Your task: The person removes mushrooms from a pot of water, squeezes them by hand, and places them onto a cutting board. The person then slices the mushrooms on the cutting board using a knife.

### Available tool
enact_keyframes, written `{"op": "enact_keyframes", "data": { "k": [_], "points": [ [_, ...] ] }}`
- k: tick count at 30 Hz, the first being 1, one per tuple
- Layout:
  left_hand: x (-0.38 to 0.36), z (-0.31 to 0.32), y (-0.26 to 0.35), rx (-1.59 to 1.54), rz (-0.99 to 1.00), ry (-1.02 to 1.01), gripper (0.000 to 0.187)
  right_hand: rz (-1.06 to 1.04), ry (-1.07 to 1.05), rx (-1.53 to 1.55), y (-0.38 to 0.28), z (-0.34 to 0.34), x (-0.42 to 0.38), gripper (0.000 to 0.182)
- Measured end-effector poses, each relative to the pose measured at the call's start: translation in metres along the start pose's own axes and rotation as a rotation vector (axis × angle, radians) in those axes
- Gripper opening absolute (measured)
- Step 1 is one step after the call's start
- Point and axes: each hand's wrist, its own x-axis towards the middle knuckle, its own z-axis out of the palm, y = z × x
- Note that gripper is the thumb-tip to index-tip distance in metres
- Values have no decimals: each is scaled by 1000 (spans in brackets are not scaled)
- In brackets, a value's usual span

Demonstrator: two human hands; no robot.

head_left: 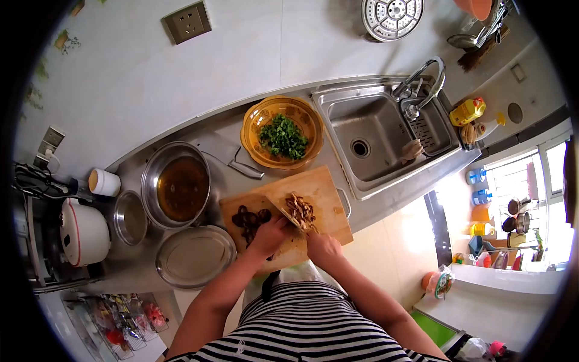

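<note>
My right hand (324,249) is wrapped round the handle of a kitchen knife (280,206), whose blade slants to the upper left over a wooden cutting board (329,187). My left hand (269,237) is closed, fingertips curled down close to the blade, on what looks like a dark mushroom mostly hidden under them. Left of that hand lies a group of dark brown mushrooms (246,218). Sliced mushrooms (300,209) are heaped on the board just right of the blade.
Behind the board stands an amber bowl (250,142) of chopped greens (283,137). To the left are a steel basin (146,181) with brown liquid, an oval metal plate (196,256), a small steel bowl (131,217) and a rice cooker (84,232). A sink (368,133) is at the right.
</note>
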Motion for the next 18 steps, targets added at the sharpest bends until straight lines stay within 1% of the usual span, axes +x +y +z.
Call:
{"op": "enact_keyframes", "data": {
  "k": [2,3,5,6,8,10,12,14,16,18],
  "points": [
    [4,-4,-2,-83,-7,35,25,-7,-6,-30,-3,0,9,24],
    [2,-4,-1,-79,-4,33,25,-21,24,14,-4,0,11,24],
    [1,0,-1,4,-100,-78,26,-37,63,54,-3,-6,11,25],
    [-1,2,-2,1,-105,-80,26,-22,63,56,-1,-10,0,26],
    [-3,8,-4,-24,-32,33,26,1,60,58,2,-7,-6,28],
    [-1,2,0,-53,-21,36,27,14,26,15,2,4,1,27],
    [-1,-3,-2,-59,-9,43,28,-15,42,49,0,4,13,27],
    [-2,-1,-2,-36,-75,-82,29,-35,62,90,-2,1,14,27],
    [-3,0,-2,-35,-65,-50,29,-17,17,38,3,-3,2,27],
    [-7,7,-1,-41,-54,-23,29,-21,11,25,5,7,7,27]
  ]
}}
